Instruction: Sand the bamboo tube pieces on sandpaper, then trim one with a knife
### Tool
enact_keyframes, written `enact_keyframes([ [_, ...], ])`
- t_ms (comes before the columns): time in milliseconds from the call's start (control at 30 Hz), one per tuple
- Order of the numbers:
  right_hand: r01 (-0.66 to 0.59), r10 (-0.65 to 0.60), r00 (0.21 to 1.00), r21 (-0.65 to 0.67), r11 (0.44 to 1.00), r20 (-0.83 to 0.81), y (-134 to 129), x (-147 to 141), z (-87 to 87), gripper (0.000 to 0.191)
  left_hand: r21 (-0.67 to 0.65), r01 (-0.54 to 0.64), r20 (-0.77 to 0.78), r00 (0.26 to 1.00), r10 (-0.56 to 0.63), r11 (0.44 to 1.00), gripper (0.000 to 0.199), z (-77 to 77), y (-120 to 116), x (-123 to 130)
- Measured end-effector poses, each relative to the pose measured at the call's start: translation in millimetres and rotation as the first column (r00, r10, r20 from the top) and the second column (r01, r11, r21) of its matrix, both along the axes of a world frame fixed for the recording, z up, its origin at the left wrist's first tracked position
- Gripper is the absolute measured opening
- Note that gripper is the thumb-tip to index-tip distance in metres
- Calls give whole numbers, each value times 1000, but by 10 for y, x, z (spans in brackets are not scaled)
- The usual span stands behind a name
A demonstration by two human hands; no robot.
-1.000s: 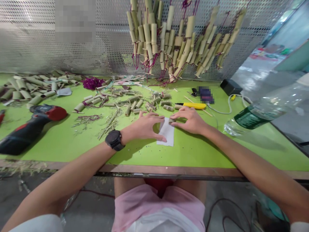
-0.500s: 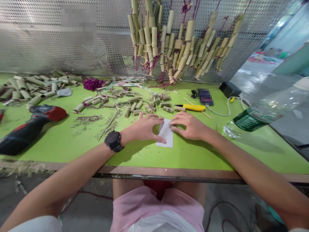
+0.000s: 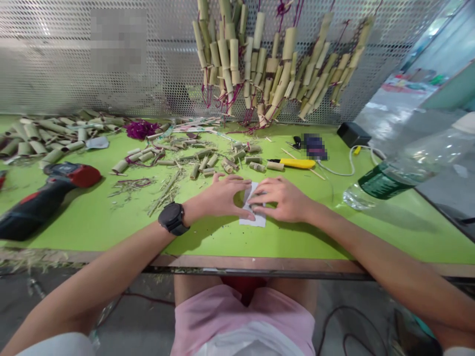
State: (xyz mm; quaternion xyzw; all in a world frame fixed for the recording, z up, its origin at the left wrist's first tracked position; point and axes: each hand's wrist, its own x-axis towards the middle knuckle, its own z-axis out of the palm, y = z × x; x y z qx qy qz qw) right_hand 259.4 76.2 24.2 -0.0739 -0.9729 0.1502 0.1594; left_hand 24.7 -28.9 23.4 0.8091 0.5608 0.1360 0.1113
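Observation:
A small white sheet of paper (image 3: 256,221) lies on the green table near its front edge. My left hand (image 3: 224,198), with a black watch (image 3: 172,218) on the wrist, rests along the sheet's left side. Its fingers and thumb are spread apart and press on the paper. Over the right part of the sheet is my right hand (image 3: 284,200). Its fingertips are drawn together on a small dark thing, mostly hidden, too small to name. Tiny dark crumbs (image 3: 243,233) are scattered on the table just below the paper.
Beyond the hands lie cut bamboo pieces (image 3: 237,157), a yellow utility knife (image 3: 297,163) and purple string (image 3: 141,129). A power drill (image 3: 48,195) is at left, a plastic bottle (image 3: 389,178) at right. Bamboo bundles (image 3: 285,74) hang on the perforated metal panel.
My right hand has moved left, from the paper's right edge to over its middle. My left hand stays spread on the paper.

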Motion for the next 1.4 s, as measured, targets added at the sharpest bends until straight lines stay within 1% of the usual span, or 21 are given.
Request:
enact_keyframes([
  [33,55,-55,998,14,998,-5,48,13,5,24,6,-2,0,1000,2,1000,84,3,-3,2],
  [100,203,-201,979,46,978,-36,185,62,29,21,17,-11,-2,1000,11,1000,84,11,-10,5],
  [167,298,-293,952,51,953,-84,301,117,66,19,12,-20,-4,1000,20,1000,84,18,-18,9],
  [233,350,-349,924,-18,936,-154,329,143,103,22,8,-18,-6,1000,18,1000,87,19,-24,14],
  [267,363,-374,909,-91,927,-186,305,140,117,26,14,-12,-9,1000,12,1000,89,18,-26,17],
  [333,342,-410,887,-290,894,-215,204,107,130,37,45,-2,-6,1000,3,999,92,11,-26,27],
  [367,313,-415,886,-394,865,-208,141,84,128,41,70,-6,3,1000,6,998,93,7,-25,34],
  [400,277,-411,891,-485,829,-192,77,59,121,44,101,-17,20,1000,15,995,93,4,-24,43],
  [467,210,-382,911,-623,753,-155,-39,15,102,46,190,-50,73,997,37,981,89,1,-23,66],
  [533,148,-344,929,-718,680,-134,-132,-17,87,45,305,-76,127,991,39,949,78,2,-31,97],
  [600,85,-315,938,-784,615,-145,-207,-36,84,44,405,-75,158,987,11,911,64,7,-50,139],
  [667,40,-300,940,-819,573,-163,-260,-46,90,44,457,-68,173,985,-14,887,52,14,-81,186],
  [733,32,-304,937,-822,569,-173,-290,-47,94,45,479,-72,189,982,-23,875,44,23,-113,229],
  [800,49,-328,926,-802,595,-187,-298,-42,92,46,492,-94,213,977,-15,866,39,32,-136,255],
  [867,63,-350,915,-785,616,-201,-298,-34,90,47,508,-122,245,969,-7,853,38,35,-143,260],
  [933,65,-346,917,-781,622,-199,-304,-27,96,47,521,-144,269,963,-2,841,37,33,-138,254],
  [1000,69,-336,922,-772,632,-192,-321,-23,112,46,539,-148,281,960,-12,829,35,29,-131,246],
  [1067,80,-339,919,-749,658,-200,-342,-22,130,45,554,-142,284,958,-26,820,33,28,-129,244],
  [1167,89,-343,915,-725,683,-211,-355,-18,135,42,540,-148,289,957,-18,829,34,33,-132,249],
  [1300,87,-344,915,-729,679,-211,-327,-8,102,45,494,-162,317,948,-3,854,35,40,-137,245],
  [1400,74,-335,918,-737,672,-213,-304,-6,85,46,489,-174,352,936,-11,855,34,39,-136,230],
])
